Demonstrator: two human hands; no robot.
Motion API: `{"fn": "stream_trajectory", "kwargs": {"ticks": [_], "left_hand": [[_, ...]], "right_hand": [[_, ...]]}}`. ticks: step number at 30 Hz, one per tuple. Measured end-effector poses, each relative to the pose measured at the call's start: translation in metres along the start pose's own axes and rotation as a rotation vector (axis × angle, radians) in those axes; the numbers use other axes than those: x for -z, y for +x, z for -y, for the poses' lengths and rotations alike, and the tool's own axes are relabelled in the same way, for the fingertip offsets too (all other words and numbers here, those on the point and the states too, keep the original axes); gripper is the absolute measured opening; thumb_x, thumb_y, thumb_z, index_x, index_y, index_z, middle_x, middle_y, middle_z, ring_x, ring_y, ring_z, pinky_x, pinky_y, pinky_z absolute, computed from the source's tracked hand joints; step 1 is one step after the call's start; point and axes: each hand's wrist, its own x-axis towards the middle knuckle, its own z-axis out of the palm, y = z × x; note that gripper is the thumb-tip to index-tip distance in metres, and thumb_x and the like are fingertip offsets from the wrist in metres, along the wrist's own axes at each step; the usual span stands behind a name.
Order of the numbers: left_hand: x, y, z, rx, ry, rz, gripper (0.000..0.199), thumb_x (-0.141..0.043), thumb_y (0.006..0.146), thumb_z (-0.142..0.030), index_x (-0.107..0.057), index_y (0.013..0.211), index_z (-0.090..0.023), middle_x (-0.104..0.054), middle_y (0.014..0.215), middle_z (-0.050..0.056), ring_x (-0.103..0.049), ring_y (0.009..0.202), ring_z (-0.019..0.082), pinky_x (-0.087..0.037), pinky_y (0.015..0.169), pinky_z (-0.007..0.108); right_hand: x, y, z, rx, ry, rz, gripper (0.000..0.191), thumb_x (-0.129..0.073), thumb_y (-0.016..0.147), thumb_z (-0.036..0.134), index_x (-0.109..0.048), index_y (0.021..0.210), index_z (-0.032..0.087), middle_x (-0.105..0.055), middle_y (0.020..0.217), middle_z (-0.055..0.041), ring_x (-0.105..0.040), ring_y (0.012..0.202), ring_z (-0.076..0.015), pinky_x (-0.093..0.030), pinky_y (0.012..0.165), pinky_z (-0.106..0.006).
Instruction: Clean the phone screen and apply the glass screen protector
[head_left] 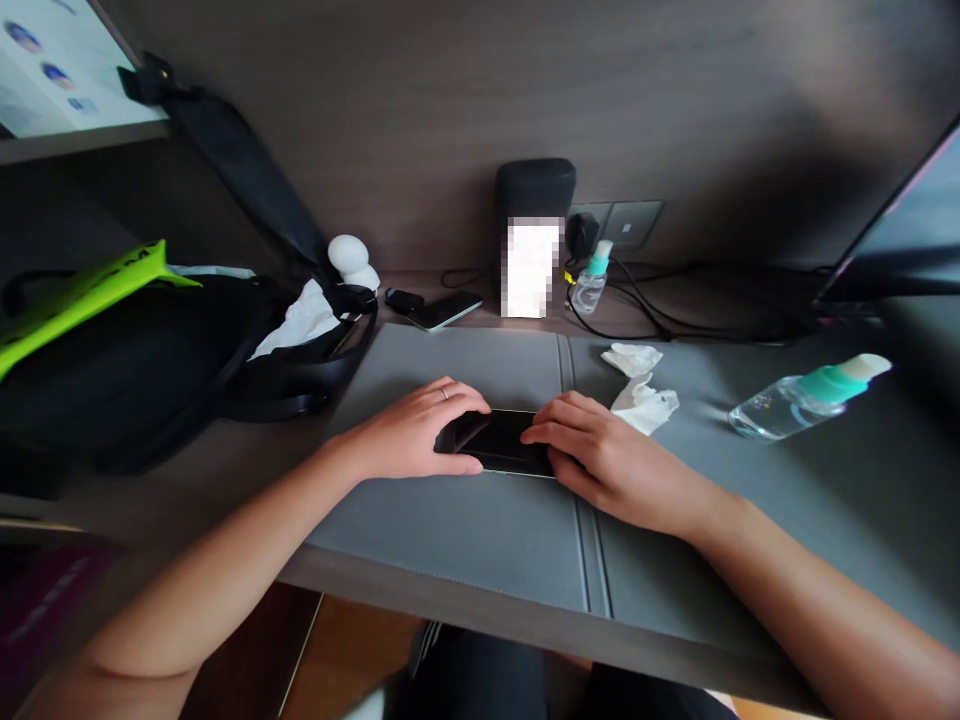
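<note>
A dark smartphone (506,442) lies sideways, screen up, on a grey desk mat (450,530). My left hand (405,435) grips its left end, fingers along the far edge and thumb at the near edge. A ring shows on one finger. At the right end, my right hand (619,455) curls over the phone, one fingertip touching the screen and the lower digits by the near edge. Its palm side is hidden. Crumpled white tissues (646,402) lie just beyond my right hand. A clear bottle with a teal and white cap (814,395) is further right.
A black bag (150,370) with a lime-green item (90,300) occupies the left. Behind the mat are a white rounded device (350,258), another phone (446,311), a black upright case (535,188), a small spray bottle (592,280) and cables (645,300). A monitor (900,225) stands right.
</note>
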Motion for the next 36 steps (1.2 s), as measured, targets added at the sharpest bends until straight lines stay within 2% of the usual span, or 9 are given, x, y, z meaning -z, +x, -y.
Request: {"fn": "stream_trajectory", "kwargs": {"ticks": [8, 12, 14, 20, 23, 26, 28, 30, 36], "left_hand": [[-0.001, -0.002, -0.005, 0.009, 0.041, 0.01, 0.053, -0.071, 0.092, -0.041, -0.051, 0.138, -0.024, -0.061, 0.137, 0.009, -0.054, 0.131, 0.027, -0.046, 0.113, 0.047], [-0.002, 0.0, -0.001, 0.016, 0.009, 0.014, 0.072, -0.075, 0.087, -0.058, -0.049, 0.145, -0.024, -0.059, 0.14, 0.012, -0.053, 0.133, 0.03, -0.045, 0.114, 0.049], [0.0, 0.003, 0.001, 0.002, -0.021, 0.003, 0.079, -0.076, 0.083, -0.066, -0.051, 0.145, -0.025, -0.06, 0.139, 0.013, -0.054, 0.132, 0.03, -0.046, 0.114, 0.048], [0.008, 0.005, 0.01, 0.024, 0.022, -0.087, 0.076, -0.076, 0.081, -0.069, -0.058, 0.14, -0.024, -0.063, 0.134, 0.012, -0.057, 0.127, 0.029, -0.048, 0.111, 0.047], [0.01, 0.002, 0.009, 0.024, 0.077, -0.102, 0.074, -0.077, 0.08, -0.069, -0.061, 0.136, -0.023, -0.064, 0.129, 0.012, -0.057, 0.125, 0.029, -0.048, 0.11, 0.047], [0.007, 0.0, 0.005, 0.005, 0.09, -0.092, 0.068, -0.075, 0.082, -0.067, -0.062, 0.133, -0.024, -0.063, 0.125, 0.012, -0.058, 0.123, 0.03, -0.049, 0.108, 0.047], [0.005, -0.001, 0.005, -0.002, 0.106, -0.063, 0.067, -0.076, 0.082, -0.066, -0.063, 0.132, -0.023, -0.063, 0.123, 0.011, -0.058, 0.121, 0.03, -0.05, 0.107, 0.047], [0.003, -0.002, 0.006, 0.007, 0.095, -0.045, 0.065, -0.076, 0.083, -0.062, -0.062, 0.133, -0.024, -0.062, 0.125, 0.01, -0.058, 0.121, 0.029, -0.051, 0.106, 0.048], [-0.003, -0.004, 0.009, 0.024, 0.06, -0.026, 0.056, -0.076, 0.086, -0.055, -0.062, 0.133, -0.027, -0.063, 0.122, 0.008, -0.06, 0.117, 0.028, -0.053, 0.102, 0.045]], "right_hand": [[0.002, -0.005, -0.005, -0.025, 0.013, 0.009, 0.028, -0.046, 0.101, 0.015, -0.071, 0.114, 0.017, -0.068, 0.108, -0.0123, -0.059, 0.102, -0.0252, -0.052, 0.093, -0.045], [0.006, -0.004, -0.005, -0.034, -0.019, 0.014, 0.026, -0.048, 0.102, 0.019, -0.071, 0.112, 0.02, -0.068, 0.108, -0.0122, -0.062, 0.1, -0.0256, -0.054, 0.088, -0.044], [0.009, -0.005, -0.007, -0.034, -0.048, -0.045, 0.025, -0.05, 0.102, 0.022, -0.072, 0.113, 0.021, -0.07, 0.108, -0.0121, -0.065, 0.1, -0.0263, -0.056, 0.086, -0.043], [0.013, -0.007, -0.019, -0.049, -0.109, -0.223, 0.023, -0.056, 0.1, 0.032, -0.073, 0.114, 0.025, -0.072, 0.108, -0.011, -0.07, 0.095, -0.03, -0.058, 0.082, -0.048], [0.024, -0.012, -0.02, -0.134, -0.199, -0.3, 0.021, -0.056, 0.1, 0.034, -0.074, 0.106, 0.025, -0.073, 0.104, -0.0115, -0.07, 0.095, -0.0324, -0.057, 0.084, -0.05], [0.039, -0.024, -0.028, -0.35, -0.346, -0.367, 0.028, -0.054, 0.101, 0.04, -0.073, 0.092, 0.022, -0.072, 0.092, -0.0117, -0.069, 0.083, -0.0297, -0.054, 0.075, -0.045], [0.047, -0.033, -0.037, -0.511, -0.389, -0.289, 0.031, -0.054, 0.099, 0.044, -0.073, 0.088, 0.022, -0.071, 0.088, -0.0099, -0.067, 0.072, -0.0251, -0.051, 0.066, -0.04], [0.05, -0.042, -0.045, -0.603, -0.388, -0.199, 0.032, -0.058, 0.097, 0.048, -0.075, 0.087, 0.022, -0.071, 0.087, -0.0079, -0.066, 0.066, -0.0216, -0.049, 0.063, -0.037], [0.041, -0.047, -0.048, -0.577, -0.261, -0.019, 0.028, -0.063, 0.092, 0.049, -0.075, 0.094, 0.024, -0.073, 0.09, -0.0043, -0.069, 0.072, -0.0185, -0.052, 0.068, -0.033]]}}
